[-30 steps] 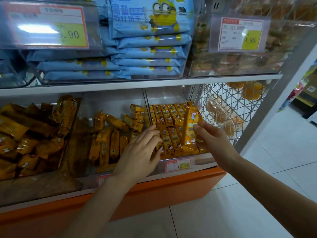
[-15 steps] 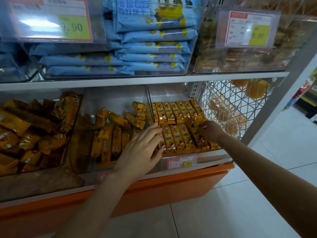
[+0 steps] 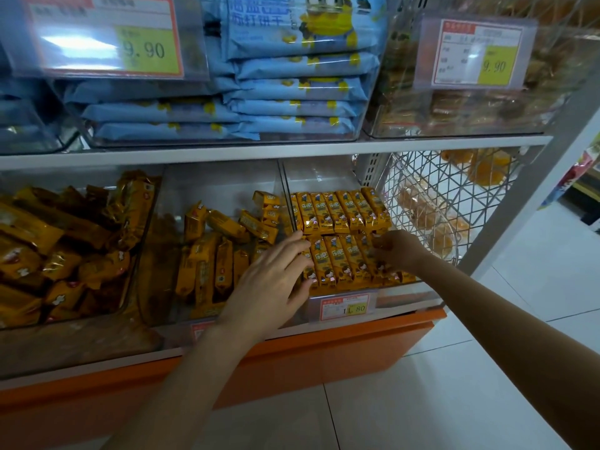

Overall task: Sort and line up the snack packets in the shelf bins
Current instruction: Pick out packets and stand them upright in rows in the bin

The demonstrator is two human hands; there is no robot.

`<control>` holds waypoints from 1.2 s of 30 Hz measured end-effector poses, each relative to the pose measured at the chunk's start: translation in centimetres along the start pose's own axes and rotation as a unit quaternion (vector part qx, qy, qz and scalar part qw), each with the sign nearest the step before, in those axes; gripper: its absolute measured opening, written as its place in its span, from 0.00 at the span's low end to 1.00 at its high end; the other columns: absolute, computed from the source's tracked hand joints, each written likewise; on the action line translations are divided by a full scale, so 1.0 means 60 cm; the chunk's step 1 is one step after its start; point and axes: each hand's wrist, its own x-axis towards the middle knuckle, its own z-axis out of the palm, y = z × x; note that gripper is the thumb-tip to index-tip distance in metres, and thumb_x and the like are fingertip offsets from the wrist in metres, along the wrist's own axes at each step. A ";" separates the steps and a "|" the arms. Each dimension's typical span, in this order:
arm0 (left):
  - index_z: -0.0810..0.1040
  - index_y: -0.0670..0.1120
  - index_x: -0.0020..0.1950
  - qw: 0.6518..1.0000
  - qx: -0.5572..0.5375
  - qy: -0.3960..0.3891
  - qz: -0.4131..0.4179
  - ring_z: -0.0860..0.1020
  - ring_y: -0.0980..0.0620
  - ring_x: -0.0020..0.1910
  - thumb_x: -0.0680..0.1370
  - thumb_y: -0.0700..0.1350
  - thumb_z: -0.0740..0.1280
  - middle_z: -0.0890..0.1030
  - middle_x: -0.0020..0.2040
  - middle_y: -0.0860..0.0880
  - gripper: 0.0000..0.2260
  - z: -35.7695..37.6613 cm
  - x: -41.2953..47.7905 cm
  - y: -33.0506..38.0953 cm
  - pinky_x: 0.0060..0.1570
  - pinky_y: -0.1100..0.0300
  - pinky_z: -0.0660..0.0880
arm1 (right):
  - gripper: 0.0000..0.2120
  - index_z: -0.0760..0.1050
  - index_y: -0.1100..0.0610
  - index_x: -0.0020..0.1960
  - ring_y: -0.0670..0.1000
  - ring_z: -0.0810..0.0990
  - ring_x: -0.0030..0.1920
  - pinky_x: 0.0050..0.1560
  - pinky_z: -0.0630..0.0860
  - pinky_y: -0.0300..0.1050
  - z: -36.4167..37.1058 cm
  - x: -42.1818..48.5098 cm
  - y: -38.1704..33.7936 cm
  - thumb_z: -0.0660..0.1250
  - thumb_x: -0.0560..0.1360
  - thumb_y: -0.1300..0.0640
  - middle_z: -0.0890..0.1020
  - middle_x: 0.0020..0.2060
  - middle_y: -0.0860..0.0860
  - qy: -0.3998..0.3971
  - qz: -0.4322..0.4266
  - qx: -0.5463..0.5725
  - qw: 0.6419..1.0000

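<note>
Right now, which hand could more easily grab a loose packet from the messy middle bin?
The left hand, probably. It lies open at the divider, with the jumbled packets of the middle bin just beside it. The right hand is curled on the neat rows at the far side.

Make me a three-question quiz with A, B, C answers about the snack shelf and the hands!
1. Where do the blue minion biscuit packs sit?
A. shelf above the yellow snack packets
B. floor
C. wire basket

2. What colour is the base panel under the bottom shelf?
A. green
B. orange
C. black

3. How do the packets in the rightmost clear bin lie?
A. in neat rows
B. in a jumbled heap
C. none there

Answers: 1 A, they are stacked in the upper bin. 2 B, the panel shows orange. 3 A, they lie side by side in two rows, where the left hand and right hand rest.
</note>
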 end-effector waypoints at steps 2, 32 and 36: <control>0.78 0.47 0.51 1.000 -0.003 0.001 0.001 0.68 0.49 0.70 0.77 0.51 0.56 0.76 0.63 0.47 0.14 0.000 0.000 0.001 0.63 0.50 0.68 | 0.15 0.76 0.63 0.59 0.59 0.80 0.52 0.52 0.75 0.49 0.002 0.001 0.003 0.68 0.76 0.57 0.80 0.54 0.60 0.027 -0.017 -0.017 0.999; 0.82 0.45 0.49 0.985 0.148 0.005 -0.090 0.78 0.48 0.59 0.75 0.48 0.57 0.81 0.56 0.47 0.15 -0.173 -0.172 -0.162 0.58 0.53 0.71 | 0.29 0.60 0.54 0.72 0.59 0.72 0.64 0.58 0.71 0.49 0.234 -0.011 -0.365 0.67 0.75 0.59 0.74 0.63 0.59 -0.125 -0.232 -0.059 0.963; 0.82 0.45 0.48 0.986 0.141 0.004 -0.093 0.78 0.49 0.59 0.75 0.48 0.57 0.81 0.55 0.48 0.15 -0.173 -0.170 -0.160 0.55 0.53 0.73 | 0.21 0.64 0.55 0.69 0.59 0.79 0.54 0.50 0.76 0.49 0.243 -0.007 -0.368 0.63 0.77 0.62 0.79 0.54 0.59 -0.053 -0.266 -0.099 0.957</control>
